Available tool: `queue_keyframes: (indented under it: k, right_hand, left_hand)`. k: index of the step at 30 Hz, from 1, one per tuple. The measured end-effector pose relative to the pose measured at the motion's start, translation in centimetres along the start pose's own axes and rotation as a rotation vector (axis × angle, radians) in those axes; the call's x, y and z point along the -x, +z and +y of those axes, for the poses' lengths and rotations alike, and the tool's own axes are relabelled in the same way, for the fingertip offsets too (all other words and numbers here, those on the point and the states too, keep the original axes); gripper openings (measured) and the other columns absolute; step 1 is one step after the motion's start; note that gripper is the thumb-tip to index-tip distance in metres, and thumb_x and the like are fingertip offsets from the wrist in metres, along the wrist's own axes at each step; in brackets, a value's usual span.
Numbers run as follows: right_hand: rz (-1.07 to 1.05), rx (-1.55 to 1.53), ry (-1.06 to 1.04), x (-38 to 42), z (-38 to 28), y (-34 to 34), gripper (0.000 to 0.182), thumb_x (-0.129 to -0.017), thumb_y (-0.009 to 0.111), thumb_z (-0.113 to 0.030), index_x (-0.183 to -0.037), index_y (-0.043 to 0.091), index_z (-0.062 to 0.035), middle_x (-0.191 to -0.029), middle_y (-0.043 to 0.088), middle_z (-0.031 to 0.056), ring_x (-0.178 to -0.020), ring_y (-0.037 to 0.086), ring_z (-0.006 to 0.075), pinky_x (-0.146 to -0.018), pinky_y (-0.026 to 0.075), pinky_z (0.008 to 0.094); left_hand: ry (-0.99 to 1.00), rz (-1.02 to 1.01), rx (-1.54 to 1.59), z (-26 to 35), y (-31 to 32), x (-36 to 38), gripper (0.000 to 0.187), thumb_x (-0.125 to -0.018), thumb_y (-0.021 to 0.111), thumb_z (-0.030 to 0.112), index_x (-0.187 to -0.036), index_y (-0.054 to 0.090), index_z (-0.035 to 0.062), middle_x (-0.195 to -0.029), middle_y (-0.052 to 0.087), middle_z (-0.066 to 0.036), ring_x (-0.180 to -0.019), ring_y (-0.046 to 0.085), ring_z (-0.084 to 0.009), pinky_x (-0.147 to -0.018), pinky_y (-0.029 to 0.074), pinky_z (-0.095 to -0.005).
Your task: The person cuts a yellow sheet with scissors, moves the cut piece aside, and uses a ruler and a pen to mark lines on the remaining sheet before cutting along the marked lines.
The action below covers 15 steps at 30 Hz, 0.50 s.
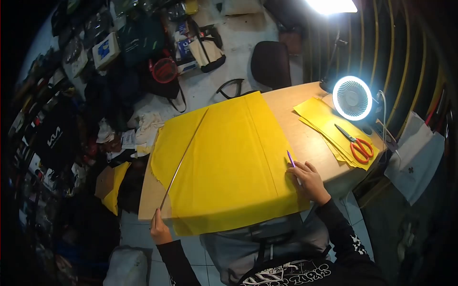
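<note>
A large sheet of yellow fabric [229,152] covers much of the table and hangs over its front edge. My left hand [160,230], at the near left corner, is closed around the end of a long thin metal ruler [183,157]. The ruler lies slanted across the left part of the fabric. On the right edge of the fabric, my right hand [307,181] is closed on a purple pen [290,158], its upper part showing past the fingers.
Orange-handled scissors [360,148] lie on a stack of yellow pieces [329,126] at the right of the wooden table [281,100]. A lit round fan [352,98] stands behind them. Beyond the table are a dark chair [270,64] and bags [205,52].
</note>
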State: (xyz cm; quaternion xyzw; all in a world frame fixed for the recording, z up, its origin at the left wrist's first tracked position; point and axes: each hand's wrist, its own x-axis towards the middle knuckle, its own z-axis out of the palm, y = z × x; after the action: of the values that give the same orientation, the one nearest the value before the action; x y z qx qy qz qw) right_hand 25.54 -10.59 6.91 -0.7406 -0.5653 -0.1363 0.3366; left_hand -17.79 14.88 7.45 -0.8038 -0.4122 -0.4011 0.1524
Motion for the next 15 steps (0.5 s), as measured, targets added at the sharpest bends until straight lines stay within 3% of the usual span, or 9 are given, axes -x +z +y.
queue_keyframes:
  k: [6,9,15]
  right_hand:
    - [-0.006,0.024,-0.005,0.0,-0.1,0.3,0.021,-0.086,0.062,-0.011,-0.107,0.063,-0.0127,-0.114,0.067,0.0074,-0.12,0.056,0.0248,-0.102,0.038,0.0471]
    - [-0.002,0.006,-0.004,-0.1,-0.2,0.3,0.022,-0.086,0.06,-0.009,-0.107,0.063,-0.0128,-0.113,0.067,0.0071,-0.12,0.056,0.0247,-0.102,0.038,0.0467]
    - [0.022,0.024,-0.025,-0.2,-0.3,0.4,0.022,-0.085,0.059,-0.007,-0.106,0.063,-0.0115,-0.113,0.067,0.0079,-0.118,0.057,0.0251,-0.101,0.039,0.0455]
  left_hand:
    - [-0.089,0.08,-0.035,-2.7,-0.6,1.7,0.029,-0.09,0.051,-0.004,-0.115,0.065,0.0027,-0.102,0.069,-0.018,-0.091,0.068,-0.0347,-0.074,0.057,-0.0402]
    - [-0.108,0.052,-0.116,-3.9,-1.5,2.4,0.031,-0.087,0.054,-0.008,-0.115,0.063,0.0013,-0.099,0.069,-0.017,-0.088,0.068,-0.0347,-0.073,0.058,-0.0391]
    - [-0.253,0.093,-0.111,-6.8,-1.8,4.2,0.023,-0.09,0.056,-0.002,-0.111,0.065,0.0,-0.092,0.069,-0.019,-0.08,0.07,-0.0325,-0.067,0.057,-0.0379]
